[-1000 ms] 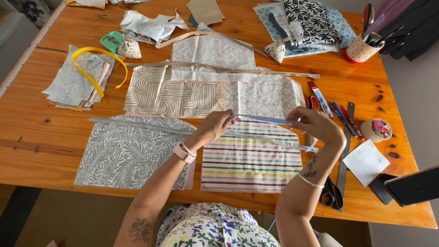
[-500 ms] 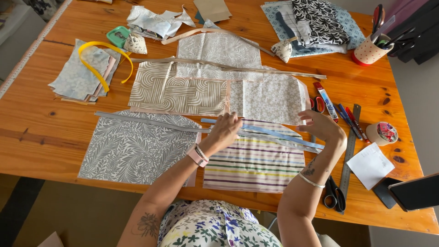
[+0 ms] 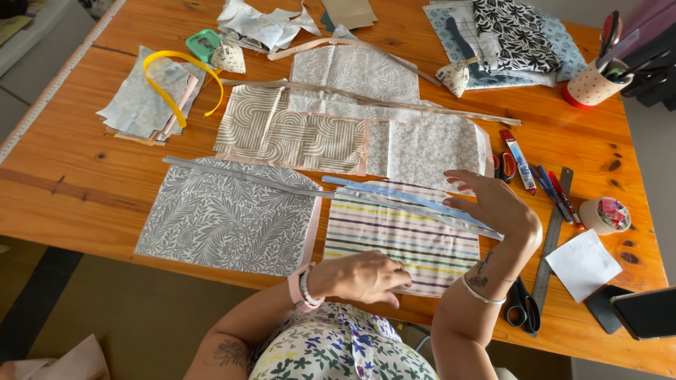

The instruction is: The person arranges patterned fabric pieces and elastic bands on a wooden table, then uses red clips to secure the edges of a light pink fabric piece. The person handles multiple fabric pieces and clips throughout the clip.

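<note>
A striped fabric piece (image 3: 394, 232) lies near the table's front edge, with thin blue and grey fabric strips (image 3: 415, 204) laid across its top. My left hand (image 3: 366, 276) rests on the lower edge of the striped piece, fingers curled on the cloth. My right hand (image 3: 493, 204) hovers flat just above the right end of the strips, fingers spread, holding nothing. Left of the striped piece lies a grey leaf-print fabric piece (image 3: 225, 218) with a long grey strip (image 3: 239, 176) across its top.
Beige arch-print (image 3: 296, 134) and pale dotted (image 3: 429, 148) pieces lie behind. Scissors (image 3: 522, 309), a metal ruler (image 3: 553, 239), pens (image 3: 549, 186), a tape roll (image 3: 604, 214), white paper (image 3: 584, 264) and a phone (image 3: 644, 313) sit right. A pen cup (image 3: 591, 84) and a yellow tape (image 3: 176, 77) stand further back.
My left hand has pulled back from the strips to the near edge of the striped piece. My right hand has let go of the strips and opened flat above them.
</note>
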